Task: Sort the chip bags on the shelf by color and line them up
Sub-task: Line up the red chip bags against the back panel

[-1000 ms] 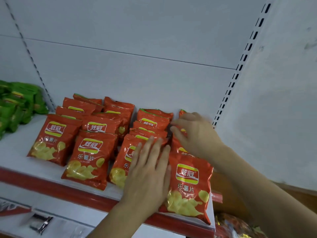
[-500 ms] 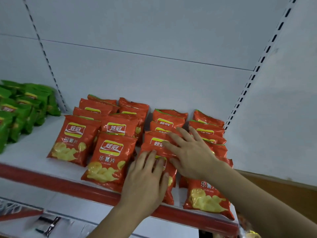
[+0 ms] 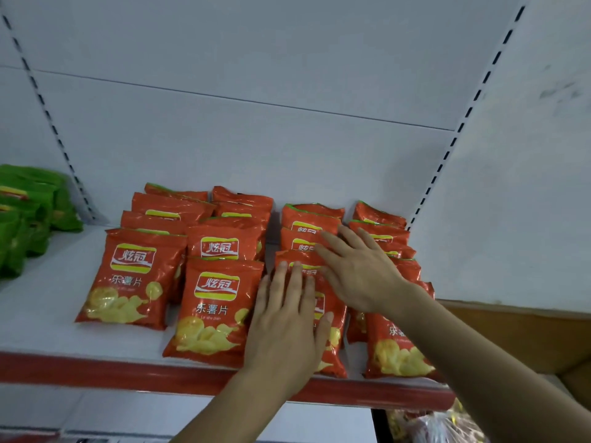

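Several red chip bags (image 3: 216, 310) lie in overlapping rows on a white shelf (image 3: 41, 318) with a red front edge. My left hand (image 3: 286, 327) rests flat, fingers spread, on the front bag of the third row (image 3: 332, 353). My right hand (image 3: 358, 271) lies flat with fingers apart across the bags behind it, between the third row and the rightmost row (image 3: 396, 353). Neither hand grips a bag. A group of green chip bags (image 3: 24, 215) sits at the far left of the shelf.
White back panels with slotted uprights (image 3: 447, 151) close off the shelf behind and to the right. A brown board (image 3: 518, 334) lies right of the shelf. More snack bags (image 3: 428, 426) show below at the bottom right.
My right hand has moved left from the rightmost row onto the third row. My left hand stays flat on the third row's front bag. The view has shifted, with the bags sitting further right.
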Available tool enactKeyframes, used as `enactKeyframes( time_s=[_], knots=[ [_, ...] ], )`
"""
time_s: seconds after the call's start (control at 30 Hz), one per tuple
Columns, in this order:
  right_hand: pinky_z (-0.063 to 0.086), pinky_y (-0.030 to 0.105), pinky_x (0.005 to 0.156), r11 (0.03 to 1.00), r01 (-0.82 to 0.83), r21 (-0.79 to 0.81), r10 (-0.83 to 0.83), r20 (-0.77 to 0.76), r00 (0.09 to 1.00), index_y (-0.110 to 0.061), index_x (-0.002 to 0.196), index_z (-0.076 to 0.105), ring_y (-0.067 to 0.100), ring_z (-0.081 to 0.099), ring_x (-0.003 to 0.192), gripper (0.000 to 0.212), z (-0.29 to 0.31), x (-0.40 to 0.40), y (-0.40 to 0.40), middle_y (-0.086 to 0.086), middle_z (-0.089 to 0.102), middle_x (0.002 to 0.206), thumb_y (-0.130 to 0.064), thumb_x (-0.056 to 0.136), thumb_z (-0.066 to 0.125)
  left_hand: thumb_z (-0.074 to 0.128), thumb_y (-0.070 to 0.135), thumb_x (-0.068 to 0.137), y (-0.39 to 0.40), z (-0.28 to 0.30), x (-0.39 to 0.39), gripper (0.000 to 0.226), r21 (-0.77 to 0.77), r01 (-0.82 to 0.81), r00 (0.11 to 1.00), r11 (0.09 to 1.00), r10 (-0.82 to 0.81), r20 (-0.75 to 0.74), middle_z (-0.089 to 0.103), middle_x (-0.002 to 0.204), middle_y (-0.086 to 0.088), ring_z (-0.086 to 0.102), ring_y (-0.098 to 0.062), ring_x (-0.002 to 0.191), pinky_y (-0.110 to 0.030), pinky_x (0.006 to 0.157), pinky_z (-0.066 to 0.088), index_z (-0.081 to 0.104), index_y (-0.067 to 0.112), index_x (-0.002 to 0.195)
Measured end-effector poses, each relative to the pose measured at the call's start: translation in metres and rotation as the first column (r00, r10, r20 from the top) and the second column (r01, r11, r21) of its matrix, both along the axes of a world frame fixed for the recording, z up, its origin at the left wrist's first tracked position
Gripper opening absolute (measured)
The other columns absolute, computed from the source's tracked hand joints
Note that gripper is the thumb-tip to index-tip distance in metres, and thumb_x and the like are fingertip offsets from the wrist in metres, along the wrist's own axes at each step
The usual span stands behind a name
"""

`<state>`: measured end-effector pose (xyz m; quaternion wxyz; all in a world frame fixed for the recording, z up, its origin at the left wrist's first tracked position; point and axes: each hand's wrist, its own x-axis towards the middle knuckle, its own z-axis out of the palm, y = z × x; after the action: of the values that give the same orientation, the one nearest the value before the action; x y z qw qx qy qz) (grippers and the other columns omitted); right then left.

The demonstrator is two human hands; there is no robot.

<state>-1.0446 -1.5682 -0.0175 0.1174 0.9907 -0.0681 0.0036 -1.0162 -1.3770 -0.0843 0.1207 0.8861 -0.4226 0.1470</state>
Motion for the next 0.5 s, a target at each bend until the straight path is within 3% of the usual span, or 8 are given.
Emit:
enactKeyframes(
  time_s=[0.1, 0.17, 0.27, 0.4, 0.5],
  knots=[
    [0.009, 0.057, 0.131, 1.0, -0.023, 0.014, 0.024, -0.068, 0.997, -0.033, 0.166, 0.027, 0.029, 0.007, 0.164, 0.07, 0.001, 0.01, -0.002, -0.007, 0.017, 0.176, -0.054, 0.102, 0.007, 0.019, 0.06, 0.108, -0.009, 0.003, 0.014, 0.074, 0.062, 0.041, 0.999, 0.997, -0.041, 0.002, 0.021, 0.174, -0.013, 0.008, -0.032, 0.162, -0.058, 0.127, 0.02, 0.036, 0.011, 0.162],
    [0.011, 0.056, 0.131, 0.998, -0.047, 0.039, 0.049, -0.076, 0.996, -0.035, 0.163, 0.034, 0.029, 0.011, 0.163, 0.072, 0.003, 0.012, -0.004, -0.008, 0.022, 0.175, -0.054, 0.1, 0.006, 0.018, 0.064, 0.107, -0.013, -0.001, 0.02, 0.079, 0.123, 0.041, 0.999, 0.992, -0.039, -0.024, 0.023, 0.173, -0.014, 0.01, -0.033, 0.162, -0.059, 0.128, 0.017, 0.034, 0.012, 0.163],
    [0.022, 0.053, 0.129, 0.996, -0.024, 0.08, 0.019, 0.054, 0.998, -0.032, 0.156, 0.048, 0.028, 0.027, 0.158, 0.072, 0.01, 0.024, -0.017, -0.004, 0.039, 0.167, -0.053, 0.1, 0.008, 0.021, 0.066, 0.106, -0.012, -0.006, 0.021, 0.079, 0.155, 0.025, 0.999, 0.988, -0.018, -0.048, 0.034, 0.169, -0.015, 0.023, -0.036, 0.159, -0.061, 0.126, 0.021, 0.04, 0.013, 0.16],
    [0.044, 0.05, 0.113, 0.993, 0.087, 0.083, -0.098, 0.148, 0.984, -0.026, 0.142, 0.061, 0.029, 0.049, 0.137, 0.044, 0.02, 0.051, -0.037, -0.003, 0.061, 0.146, -0.043, 0.109, 0.037, 0.021, 0.065, 0.107, -0.018, 0.006, 0.023, 0.078, 0.132, 0.011, 1.0, 0.991, -0.008, -0.022, 0.04, 0.165, -0.016, 0.028, -0.037, 0.157, -0.06, 0.125, 0.027, 0.048, 0.01, 0.156],
    [0.049, 0.047, 0.104, 0.993, 0.101, 0.066, -0.109, 0.14, 0.984, -0.025, 0.135, 0.064, 0.029, 0.054, 0.122, 0.039, 0.023, 0.066, -0.043, 0.0, 0.067, 0.129, -0.045, 0.105, 0.05, 0.019, 0.062, 0.108, -0.033, 0.022, 0.027, 0.077, 0.13, 0.01, 1.0, 0.991, -0.01, 0.0, 0.025, 0.171, -0.016, 0.013, -0.036, 0.161, -0.058, 0.128, 0.017, 0.036, 0.009, 0.162]
  ],
)
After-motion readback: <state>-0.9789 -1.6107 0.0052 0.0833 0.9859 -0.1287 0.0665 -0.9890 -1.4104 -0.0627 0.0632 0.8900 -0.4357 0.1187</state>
